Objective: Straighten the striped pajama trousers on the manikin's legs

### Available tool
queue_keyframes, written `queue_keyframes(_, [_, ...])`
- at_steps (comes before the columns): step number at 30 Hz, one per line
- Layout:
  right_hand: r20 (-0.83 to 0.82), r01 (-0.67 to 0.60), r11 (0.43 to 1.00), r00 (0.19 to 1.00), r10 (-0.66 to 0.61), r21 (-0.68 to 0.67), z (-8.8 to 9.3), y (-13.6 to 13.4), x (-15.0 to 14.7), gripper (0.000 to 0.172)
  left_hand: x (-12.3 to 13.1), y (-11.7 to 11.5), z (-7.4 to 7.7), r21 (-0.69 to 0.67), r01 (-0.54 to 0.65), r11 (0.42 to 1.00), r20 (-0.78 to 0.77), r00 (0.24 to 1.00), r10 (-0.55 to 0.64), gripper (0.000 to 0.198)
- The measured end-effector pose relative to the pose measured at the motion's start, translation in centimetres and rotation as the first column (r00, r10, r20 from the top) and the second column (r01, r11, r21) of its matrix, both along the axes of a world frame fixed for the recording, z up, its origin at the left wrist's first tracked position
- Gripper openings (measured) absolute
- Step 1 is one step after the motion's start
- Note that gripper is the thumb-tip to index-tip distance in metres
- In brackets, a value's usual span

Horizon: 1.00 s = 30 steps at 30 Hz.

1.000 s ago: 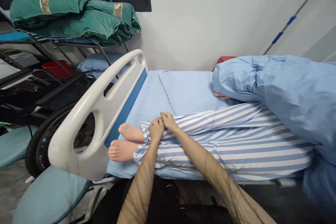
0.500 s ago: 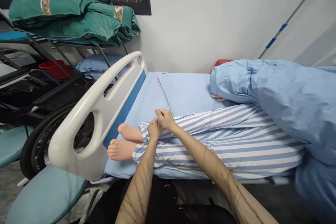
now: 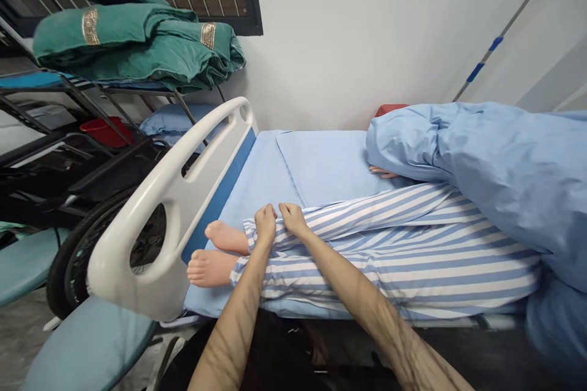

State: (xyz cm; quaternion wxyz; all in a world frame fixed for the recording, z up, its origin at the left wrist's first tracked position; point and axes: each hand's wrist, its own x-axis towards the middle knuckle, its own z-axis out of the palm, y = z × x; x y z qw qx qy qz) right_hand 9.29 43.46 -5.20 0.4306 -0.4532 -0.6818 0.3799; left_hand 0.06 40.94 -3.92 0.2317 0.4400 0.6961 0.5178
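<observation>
The left hand [image 3: 265, 224] and right hand [image 3: 293, 220] now lie apart, just beside each other, where a moment earlier they were pressed together with the right partly over the left. Both rest on the blue-and-white striped pyjama trousers [image 3: 389, 266] of a manikin lying on the bed. The left hand sits at the cuff of the farther leg, and the right hand sits a little higher up that same shin. Whether either hand is pinching the cloth or only resting on it, I cannot tell. The two bare manikin feet [image 3: 215, 259] stick out of the cuffs side by side, close to the white plastic footboard [image 3: 151, 238], and rest on the pale blue bed sheet [image 3: 257, 165]. The upper body is under a rumpled blue duvet [image 3: 495, 177], with only the manikin's hand [image 3: 383, 171] showing at its edge. The footboard and the folded green quilts [image 3: 132, 43] sit slightly differently in the view than before, since the head-worn camera has shifted a little. Beyond the footboard stand a wheelchair wheel [image 3: 64, 275] and a red basin [image 3: 103, 132] on a rack.
</observation>
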Motion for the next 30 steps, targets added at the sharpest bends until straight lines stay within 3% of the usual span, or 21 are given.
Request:
queue_keyframes(3, [-0.039, -0.005, 0.999, 0.999, 0.004, -0.034, -0.2, 0.3, 0.0, 0.046, 0.7, 0.3, 1.6, 0.054, 0.018, 0.998, 0.198, 0.980, -0.029, 0.030])
queue_keyframes(6, [-0.052, -0.007, 0.999, 0.999, 0.005, -0.046, -0.3, 0.4, 0.0, 0.045, 1.4, 0.3, 2.8, 0.084, 0.040, 0.996, 0.299, 0.952, -0.064, 0.030])
queue_keyframes(11, [-0.053, 0.014, 0.999, 0.998, -0.016, -0.044, -0.2, 0.4, 0.0, 0.045, 1.5, 0.4, 4.5, 0.106, 0.019, 0.994, 0.335, 0.941, -0.054, 0.031])
queue_keyframes(14, [-0.062, 0.012, 0.998, 0.998, -0.016, -0.061, -0.1, 0.4, 0.1, 0.045, 1.3, 0.2, 4.7, 0.178, -0.021, 0.984, 0.325, 0.945, -0.038, 0.033])
queue_keyframes(17, [-0.067, 0.003, 0.997, 0.998, -0.008, -0.076, -0.1, 0.3, 0.1, 0.044, 1.5, -0.4, 3.1, 0.171, -0.043, 0.984, 0.205, 0.979, 0.007, 0.035])
queue_keyframes(19, [-0.068, 0.010, 0.997, 0.998, -0.015, -0.082, -0.2, 0.4, 0.1, 0.043, 1.8, -1.0, 1.3, 0.046, -0.004, 0.999, -0.005, 1.000, 0.004, 0.035])
queue_keyframes(22, [-0.073, 0.050, 0.995, 0.996, -0.057, -0.091, -0.3, 0.4, 0.2, 0.042, 2.4, -1.5, -0.8, -0.195, -0.050, 0.980, -0.349, 0.937, -0.021, 0.033])
queue_keyframes(25, [-0.075, 0.077, 0.994, 0.994, -0.083, -0.076, -0.4, 0.4, 0.2, 0.043, 2.8, -1.6, -1.3, -0.299, -0.122, 0.947, -0.490, 0.871, -0.043, 0.037])
queue_keyframes(30, [-0.013, 0.087, 0.996, 0.996, -0.087, -0.025, -0.6, 0.3, 0.2, 0.043, 2.7, -1.7, -0.8, -0.348, -0.097, 0.933, -0.498, 0.862, -0.096, 0.040])
